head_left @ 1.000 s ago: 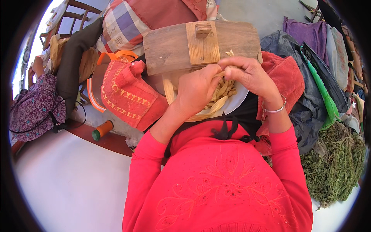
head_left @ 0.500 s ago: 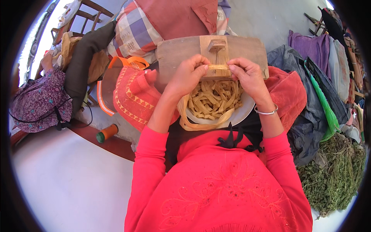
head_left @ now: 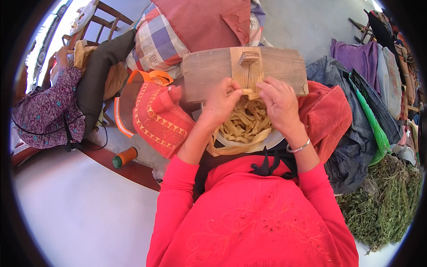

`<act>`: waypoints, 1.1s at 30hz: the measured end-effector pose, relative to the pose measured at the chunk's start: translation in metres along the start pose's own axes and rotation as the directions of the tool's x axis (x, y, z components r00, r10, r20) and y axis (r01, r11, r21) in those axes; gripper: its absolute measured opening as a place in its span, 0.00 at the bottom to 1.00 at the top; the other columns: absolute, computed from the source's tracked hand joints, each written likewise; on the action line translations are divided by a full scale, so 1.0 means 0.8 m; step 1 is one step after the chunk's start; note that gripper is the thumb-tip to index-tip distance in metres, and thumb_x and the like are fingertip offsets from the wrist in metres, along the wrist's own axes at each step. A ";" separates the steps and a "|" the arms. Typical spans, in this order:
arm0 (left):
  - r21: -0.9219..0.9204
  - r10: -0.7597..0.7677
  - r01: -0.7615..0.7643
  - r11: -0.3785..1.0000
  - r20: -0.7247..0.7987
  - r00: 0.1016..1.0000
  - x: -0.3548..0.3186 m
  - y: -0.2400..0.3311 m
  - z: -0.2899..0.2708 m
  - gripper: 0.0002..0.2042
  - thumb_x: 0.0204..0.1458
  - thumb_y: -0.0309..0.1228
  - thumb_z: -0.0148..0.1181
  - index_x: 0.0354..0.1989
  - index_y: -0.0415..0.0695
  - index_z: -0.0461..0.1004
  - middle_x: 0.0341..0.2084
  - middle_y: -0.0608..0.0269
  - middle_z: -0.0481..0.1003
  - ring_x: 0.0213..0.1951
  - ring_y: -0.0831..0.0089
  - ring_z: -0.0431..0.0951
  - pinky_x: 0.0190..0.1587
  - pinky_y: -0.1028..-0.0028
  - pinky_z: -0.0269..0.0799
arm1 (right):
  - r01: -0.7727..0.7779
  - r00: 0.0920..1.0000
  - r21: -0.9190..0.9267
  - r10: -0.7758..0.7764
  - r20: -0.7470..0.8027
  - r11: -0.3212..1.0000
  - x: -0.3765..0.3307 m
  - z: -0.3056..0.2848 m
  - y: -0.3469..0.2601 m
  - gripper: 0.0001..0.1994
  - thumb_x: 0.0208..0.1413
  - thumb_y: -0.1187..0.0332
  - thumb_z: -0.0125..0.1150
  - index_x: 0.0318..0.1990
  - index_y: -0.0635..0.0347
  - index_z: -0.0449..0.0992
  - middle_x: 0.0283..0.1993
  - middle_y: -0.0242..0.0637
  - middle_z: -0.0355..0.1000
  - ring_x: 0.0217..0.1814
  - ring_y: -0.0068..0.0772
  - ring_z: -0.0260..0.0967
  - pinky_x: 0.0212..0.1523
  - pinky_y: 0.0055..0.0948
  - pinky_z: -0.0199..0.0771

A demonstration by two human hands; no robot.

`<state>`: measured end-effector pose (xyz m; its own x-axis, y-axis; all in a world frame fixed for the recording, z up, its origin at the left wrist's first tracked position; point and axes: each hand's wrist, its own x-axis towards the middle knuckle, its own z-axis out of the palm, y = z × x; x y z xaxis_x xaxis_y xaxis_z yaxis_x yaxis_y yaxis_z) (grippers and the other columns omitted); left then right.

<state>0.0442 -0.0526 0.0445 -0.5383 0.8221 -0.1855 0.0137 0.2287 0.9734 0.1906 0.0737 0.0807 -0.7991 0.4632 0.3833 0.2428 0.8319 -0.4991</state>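
Observation:
A short length of flat tan strip (head_left: 249,94) spans the gap between my hands, just in front of the wooden board (head_left: 207,73). My left hand (head_left: 223,101) pinches its left end between thumb and fingers. At the other end my right hand (head_left: 281,103) has its fingers closed round the strip, its fingertips partly hidden. Below them, a white bowl (head_left: 275,141) on my lap holds a heap of similar curled tan strips (head_left: 245,123). A longer, wider strip (head_left: 238,149) loops over the bowl's near rim. The board carries a raised wooden block (head_left: 249,58).
A patterned red towel (head_left: 155,113) lies left of the bowl, another red cloth (head_left: 327,118) right. An orange thread spool (head_left: 125,157) lies at left. Dark plastic bags (head_left: 344,147) and dried plants (head_left: 382,202) crowd the right. Another person's purple flowered sleeve (head_left: 51,109) shows far left.
Both hands have come down toward me and closer together, so less of the strip shows between them. The board sits slightly lower in view. At far left, the other person's arm has risen.

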 end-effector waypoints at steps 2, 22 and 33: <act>-0.330 -0.091 0.112 0.937 0.079 0.993 -0.019 0.030 0.030 0.04 0.56 0.24 0.53 0.37 0.38 0.68 0.26 0.63 0.74 0.27 0.75 0.73 0.31 0.78 0.67 | 0.059 0.996 0.064 -0.055 -0.064 0.996 0.005 -0.002 -0.026 0.06 0.51 0.67 0.59 0.37 0.54 0.76 0.38 0.33 0.73 0.45 0.39 0.68 0.43 0.38 0.64; -0.568 0.048 0.140 0.811 0.303 0.952 -0.068 0.088 0.061 0.18 0.63 0.39 0.46 0.44 0.36 0.75 0.21 0.75 0.65 0.22 0.86 0.58 0.22 0.81 0.53 | -0.505 0.838 0.863 0.229 0.495 -0.017 -0.038 -0.095 -0.053 0.12 0.57 0.74 0.57 0.47 0.70 0.76 0.34 0.30 0.75 0.30 0.14 0.66 0.30 0.14 0.66; -0.653 -0.185 0.427 0.625 0.408 0.894 -0.055 0.034 0.081 0.09 0.58 0.26 0.51 0.47 0.45 0.70 0.20 0.75 0.63 0.19 0.86 0.60 0.21 0.83 0.56 | -0.132 0.987 0.082 0.138 -0.079 0.988 -0.025 -0.023 -0.013 0.11 0.46 0.70 0.61 0.39 0.48 0.81 0.25 0.33 0.71 0.23 0.37 0.69 0.26 0.34 0.67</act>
<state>0.1226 -0.0488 0.0707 -0.1402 0.9055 -0.4006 -0.7718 0.1535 0.6171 0.2142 0.0615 0.0929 -0.7119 0.5965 0.3707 0.3004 0.7357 -0.6070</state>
